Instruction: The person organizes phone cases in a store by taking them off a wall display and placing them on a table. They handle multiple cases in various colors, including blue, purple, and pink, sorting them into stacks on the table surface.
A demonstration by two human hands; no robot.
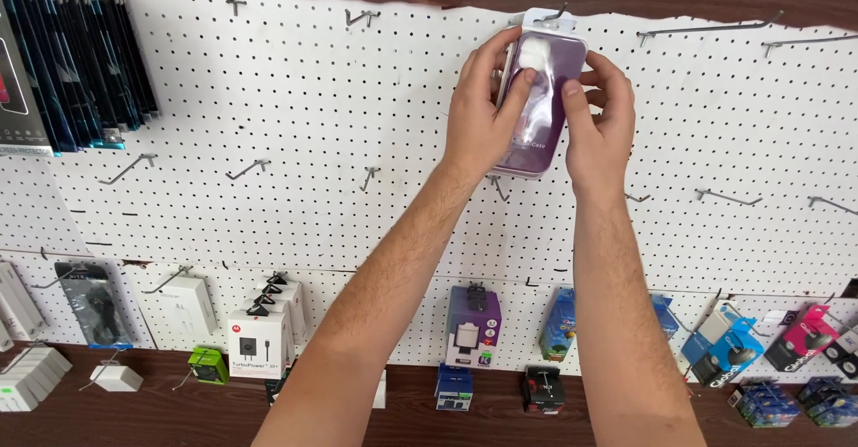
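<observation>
A purple case (539, 107) in a clear pack is high up on the white pegboard (313, 116). Its white tab at the top sits at a metal hook (556, 14). I cannot tell if the tab is all the way on the hook.

Both hands hold the case. The left hand (483, 112) is on its left side. The fingers curl around the edge, and the thumb presses on the front. The right hand (601, 121) is on its right side. Its thumb lies on the front too, and its fingers are bent at the right edge. So each hand pinches the case between thumb and fingers.

Bare hooks stick out of the board all around the case. Far to the left, a row of dark flat packs (85, 63) hangs close together.

Lower down, more things hang on the board. There is a white charger box (259, 344) with more boxes behind it, well below the left arm. A purple box (474, 326) hangs between the two arms. A blue pack (559, 322) hangs just beside the right arm. Far right there is a pink pack (804, 335).
</observation>
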